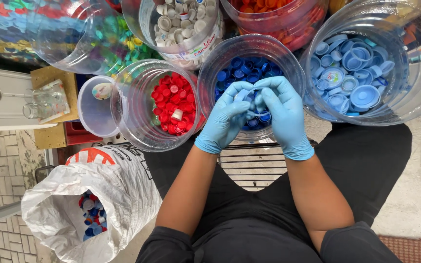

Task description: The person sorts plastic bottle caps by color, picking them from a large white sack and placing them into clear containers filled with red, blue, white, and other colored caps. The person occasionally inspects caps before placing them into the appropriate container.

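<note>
Both gloved hands pinch one small clear plastic ring (255, 100) between the fingertips: our left hand (227, 119) closes on its left side, our right hand (283, 117) on its right. We hold the ring right over the mouth of the clear jar of dark blue caps (249, 68), the middle jar in front of us.

Nearest us: black sleeves and lap, bare forearms, blue gloves. A wire rack (249, 165) shows between our forearms, under the hands. Lower left, an open white sack (93, 195) sits on the floor with mixed caps inside, mostly blue, red and white.

Just left of the hands, a clear jar of red caps (174, 104) with one white cap on top. Touching it on the left, an empty translucent tub (93, 109). Further left, a couple of clear glasses (45, 102) on a wooden board.

Right of the hands, a big clear jar of light blue caps (352, 73), some large lids among them.

Far row at the top: jar of white caps (181, 22), jar of orange and red caps (274, 14), and a tilted jar of mixed green and multicolour caps (108, 39).
</note>
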